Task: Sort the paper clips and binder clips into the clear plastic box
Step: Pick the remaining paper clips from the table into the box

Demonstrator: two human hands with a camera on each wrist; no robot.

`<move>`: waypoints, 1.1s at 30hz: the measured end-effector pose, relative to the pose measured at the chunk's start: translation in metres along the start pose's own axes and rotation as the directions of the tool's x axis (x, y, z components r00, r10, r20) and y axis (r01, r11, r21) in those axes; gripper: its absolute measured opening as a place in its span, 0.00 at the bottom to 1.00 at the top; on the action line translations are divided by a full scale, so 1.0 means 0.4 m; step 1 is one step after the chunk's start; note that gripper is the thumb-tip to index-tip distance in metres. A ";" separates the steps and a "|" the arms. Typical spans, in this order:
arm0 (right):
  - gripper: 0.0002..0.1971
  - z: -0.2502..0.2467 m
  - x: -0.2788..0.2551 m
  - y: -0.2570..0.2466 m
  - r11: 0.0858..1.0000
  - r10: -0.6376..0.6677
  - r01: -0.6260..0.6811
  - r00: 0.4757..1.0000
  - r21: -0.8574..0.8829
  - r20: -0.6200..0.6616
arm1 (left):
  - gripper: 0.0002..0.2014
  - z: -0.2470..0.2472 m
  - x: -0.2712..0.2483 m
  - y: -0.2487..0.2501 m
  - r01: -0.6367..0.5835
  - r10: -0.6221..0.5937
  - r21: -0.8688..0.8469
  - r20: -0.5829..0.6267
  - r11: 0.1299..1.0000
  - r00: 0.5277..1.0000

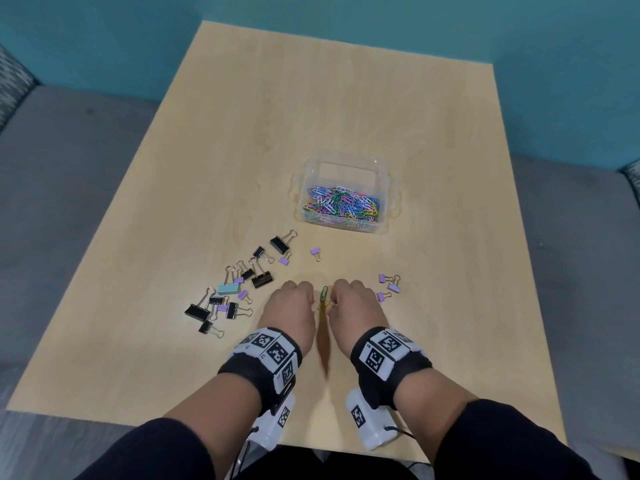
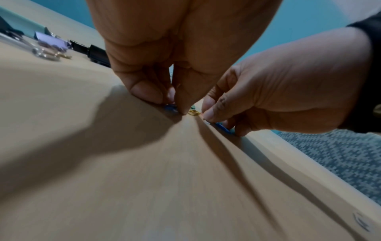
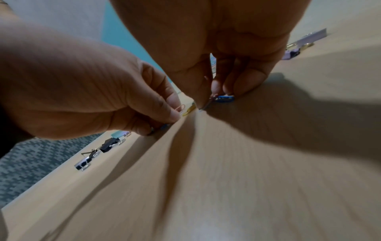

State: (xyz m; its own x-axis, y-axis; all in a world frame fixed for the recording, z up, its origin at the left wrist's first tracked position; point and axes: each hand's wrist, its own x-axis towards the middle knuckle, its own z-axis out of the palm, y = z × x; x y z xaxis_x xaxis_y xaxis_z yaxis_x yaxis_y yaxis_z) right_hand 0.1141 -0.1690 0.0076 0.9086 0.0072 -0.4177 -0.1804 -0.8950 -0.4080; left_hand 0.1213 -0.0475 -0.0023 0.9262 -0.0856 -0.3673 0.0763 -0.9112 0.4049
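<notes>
Blue paper clips (image 2: 171,108) pinched under both hands (image 1: 294,301), visible from wrist views only.

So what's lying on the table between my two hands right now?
In the head view, a green paper clip and a yellow paper clip lie between the left hand and right hand.

The head view is being lit evenly from above, and the table (image 1: 242,150) is being shown bright and fairly sharp, though its edges are being bowed by the wide lens. A narrow dark shadow is being cast toward the near edge between the left hand (image 1: 291,306) and the right hand (image 1: 353,303). Both wrist views are being rendered dimmer and soft, with long shadows being thrown across the wood and the binder clips (image 3: 107,145) being blurred and stretched near the borders.
</notes>
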 end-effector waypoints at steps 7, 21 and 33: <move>0.12 -0.021 0.002 -0.007 0.997 -0.020 0.026 0.996 -0.067 0.087 | 0.08 -0.010 0.002 0.008 -0.014 0.011 0.041 0.061 0.999 0.998; 0.12 -0.020 -0.002 0.007 0.979 -0.086 0.110 0.987 -0.175 0.139 | 0.19 -0.030 -0.034 0.012 -0.176 0.152 0.190 0.134 0.966 0.979; 0.15 -0.020 -0.021 0.018 0.955 -0.180 0.209 0.972 -0.209 0.150 | 0.20 -0.013 -0.054 -0.004 -0.249 0.224 0.231 0.127 0.941 0.966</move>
State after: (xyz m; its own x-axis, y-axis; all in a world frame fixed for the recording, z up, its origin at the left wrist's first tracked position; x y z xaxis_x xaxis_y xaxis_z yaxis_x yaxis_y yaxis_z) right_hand 0.1082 -0.1791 0.0149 0.8593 0.2346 -0.4545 0.0962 -0.9469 -0.3069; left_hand 0.1033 -0.0420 0.0093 0.8652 -0.3383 -0.3700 -0.2439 -0.9288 0.2788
